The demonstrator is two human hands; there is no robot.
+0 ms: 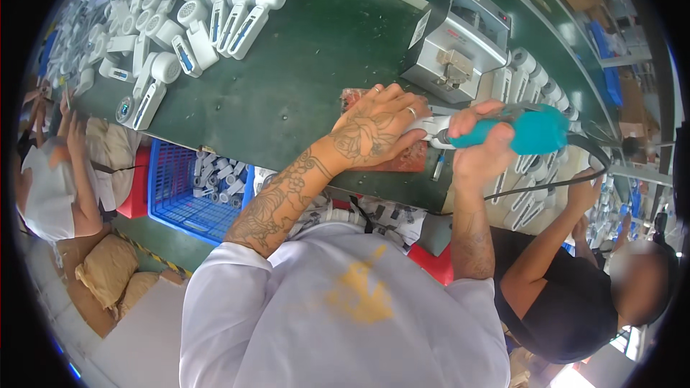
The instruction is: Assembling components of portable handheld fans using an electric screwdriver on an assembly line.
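My right hand (483, 145) is closed around a teal electric screwdriver (540, 134), held nearly level with its tip pointing left. A black cord runs from its back end. My tattooed left hand (377, 126), a ring on one finger, presses over a white plastic housing (431, 126) and hides most of it. The screwdriver's tip meets that housing, though the exact contact spot is hard to see. Beneath the left hand lies a worn red mat (402, 162) on the green workbench (302, 65).
A silver-grey boxy machine (454, 39) stands just beyond my hands. White handheld fans (248, 14) crowd the far left; more white units (535, 82) line the right. A blue basket (190, 197) of small parts sits below the bench edge. Co-workers (568, 273) sit at both sides.
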